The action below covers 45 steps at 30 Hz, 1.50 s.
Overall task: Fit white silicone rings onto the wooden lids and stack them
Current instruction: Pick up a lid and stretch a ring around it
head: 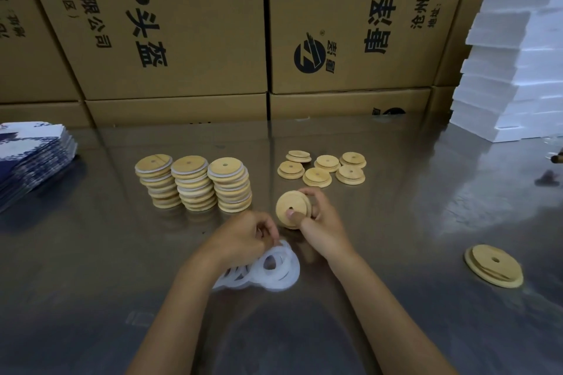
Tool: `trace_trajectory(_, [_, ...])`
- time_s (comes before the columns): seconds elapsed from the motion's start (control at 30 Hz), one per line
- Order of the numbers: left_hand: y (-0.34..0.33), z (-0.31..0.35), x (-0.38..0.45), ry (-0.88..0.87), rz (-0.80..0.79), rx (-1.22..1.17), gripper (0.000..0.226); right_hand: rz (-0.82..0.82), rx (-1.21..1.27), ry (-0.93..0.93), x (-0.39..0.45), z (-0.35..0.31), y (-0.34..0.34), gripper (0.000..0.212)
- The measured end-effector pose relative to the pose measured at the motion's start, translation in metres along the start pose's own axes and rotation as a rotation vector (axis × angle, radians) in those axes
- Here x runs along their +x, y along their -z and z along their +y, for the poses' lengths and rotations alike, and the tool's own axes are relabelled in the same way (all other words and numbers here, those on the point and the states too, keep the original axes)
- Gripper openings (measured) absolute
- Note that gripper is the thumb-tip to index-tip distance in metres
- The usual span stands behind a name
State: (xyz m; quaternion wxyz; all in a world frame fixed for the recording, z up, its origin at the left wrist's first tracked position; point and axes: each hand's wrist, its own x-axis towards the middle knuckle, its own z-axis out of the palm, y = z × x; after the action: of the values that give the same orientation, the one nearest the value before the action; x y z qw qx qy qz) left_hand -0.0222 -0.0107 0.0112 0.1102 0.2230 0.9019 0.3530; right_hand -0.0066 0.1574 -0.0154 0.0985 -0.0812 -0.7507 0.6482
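My right hand grips a round wooden lid with a centre hole, tilted up on edge above the table, thumb on its face. My left hand pinches the top of a loose pile of white silicone rings lying just below both hands. Three stacks of lids with white rings stand side by side behind my left hand. Several bare lids lie flat behind my right hand. One more lid lies alone at the right.
Large cardboard boxes wall off the back of the shiny table. A pile of white foam blocks rises at the right, and a stack of blue-and-white printed cards sits at the left edge.
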Motion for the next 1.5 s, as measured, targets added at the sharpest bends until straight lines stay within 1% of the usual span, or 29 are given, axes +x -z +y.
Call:
trace_trajectory(0.2, [0.000, 0.001, -0.001, -0.025, 0.085, -0.188, 0.016, 0.008, 0.127, -0.040, -0.004, -0.010, 0.006, 0.029])
trace_trajectory(0.27, [0.001, 0.001, -0.001, -0.051, 0.139, -0.220, 0.016, 0.002, 0.170, -0.065, -0.004, -0.012, 0.007, 0.026])
trace_trajectory(0.37, [0.004, 0.004, 0.002, -0.075, 0.237, -0.278, 0.020, -0.035, 0.164, -0.098, -0.004, -0.016, 0.008, 0.020])
trace_trajectory(0.43, [0.006, 0.007, 0.003, -0.087, 0.301, -0.397, 0.021, -0.078, 0.176, -0.123, -0.004, -0.019, 0.008, 0.018])
trace_trajectory(0.5, [0.009, 0.012, 0.002, -0.097, 0.338, -0.502, 0.020, -0.116, 0.237, -0.164, -0.006, -0.022, 0.009, 0.021])
trace_trajectory(0.57, [0.011, 0.016, 0.000, -0.103, 0.376, -0.599, 0.016, -0.182, 0.351, -0.198, -0.008, -0.026, 0.008, 0.022])
trace_trajectory(0.67, [0.013, 0.020, -0.002, -0.101, 0.513, -0.692, 0.013, -0.313, 0.575, -0.282, -0.013, -0.030, 0.006, 0.023])
trace_trajectory(0.7, [0.013, 0.020, -0.002, -0.098, 0.552, -0.700, 0.013, -0.362, 0.594, -0.299, -0.015, -0.032, 0.006, 0.025])
trace_trajectory(0.77, [0.013, 0.021, -0.002, -0.098, 0.593, -0.693, 0.012, -0.436, 0.500, -0.279, -0.019, -0.032, 0.003, 0.029])
trace_trajectory(0.83, [0.012, 0.022, -0.002, -0.110, 0.596, -0.667, 0.011, -0.442, 0.399, -0.233, -0.022, -0.032, 0.000, 0.032])
trace_trajectory(0.93, [0.010, 0.022, -0.002, -0.121, 0.589, -0.616, 0.010, -0.435, 0.383, -0.193, -0.025, -0.034, -0.001, 0.034])
trace_trajectory(1.0, [0.009, 0.022, -0.001, -0.119, 0.592, -0.585, 0.011, -0.445, 0.375, -0.177, -0.026, -0.036, 0.000, 0.030])
trace_trajectory(1.13, [0.010, 0.022, -0.001, -0.101, 0.570, -0.563, 0.017, -0.370, 0.346, -0.189, -0.024, -0.034, -0.002, 0.021])
trace_trajectory(1.33, [0.016, 0.020, -0.003, -0.065, 0.534, -0.584, 0.018, -0.324, 0.360, -0.178, -0.022, -0.031, -0.002, 0.015])
trace_trajectory(1.5, [0.018, 0.018, -0.004, -0.046, 0.499, -0.578, 0.019, -0.280, 0.346, -0.182, -0.021, -0.033, 0.001, 0.016])
